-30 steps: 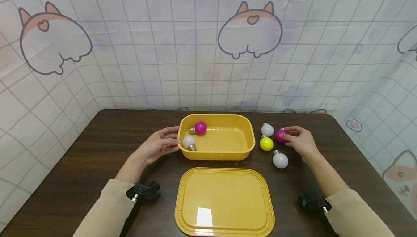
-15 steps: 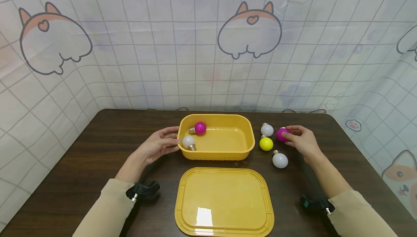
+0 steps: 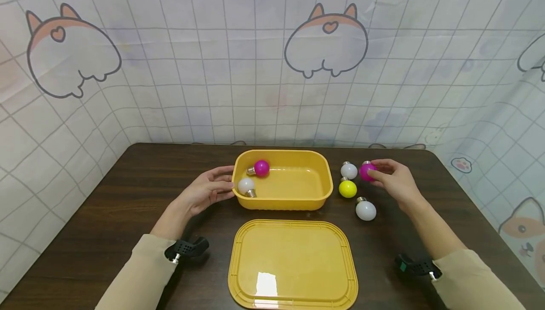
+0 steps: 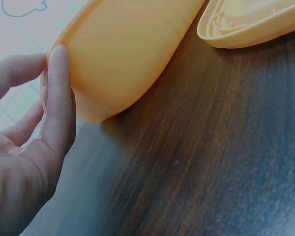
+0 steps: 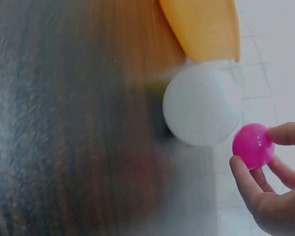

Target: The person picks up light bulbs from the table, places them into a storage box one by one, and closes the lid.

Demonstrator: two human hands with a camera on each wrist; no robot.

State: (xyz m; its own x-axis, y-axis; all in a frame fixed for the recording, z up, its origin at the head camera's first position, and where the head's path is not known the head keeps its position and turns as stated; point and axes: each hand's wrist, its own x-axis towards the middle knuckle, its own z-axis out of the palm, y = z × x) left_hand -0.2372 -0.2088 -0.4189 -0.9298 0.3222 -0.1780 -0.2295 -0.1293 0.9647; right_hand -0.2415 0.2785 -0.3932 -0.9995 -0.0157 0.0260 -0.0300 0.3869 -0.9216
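Note:
A magenta light bulb point(image 3: 365, 171) is pinched between the thumb and fingers of my right hand point(image 3: 397, 183), metal base upward. In the right wrist view the magenta bulb point(image 5: 252, 146) sits at the fingertips, behind a large white bulb point(image 5: 201, 104). My left hand point(image 3: 206, 191) holds the left end of a yellow plastic box point(image 3: 285, 203), thumb and index finger at its rim point(image 4: 64, 37). Inside the box lie another magenta bulb point(image 3: 261, 168) and a white bulb point(image 3: 246, 185), both at the left.
Right of the box lie a white bulb point(image 3: 348, 171), a yellow bulb point(image 3: 347, 189) and a nearer white bulb point(image 3: 365, 210). A yellow lid point(image 3: 294, 262) lies flat in front of the box on the dark wooden table point(image 3: 106, 220). A patterned cloth point(image 3: 264, 97) hangs behind.
My right hand has shifted slightly away from me, and the magenta bulb in its fingers has risen and tilted more upright. The left hand and the box have stayed put.

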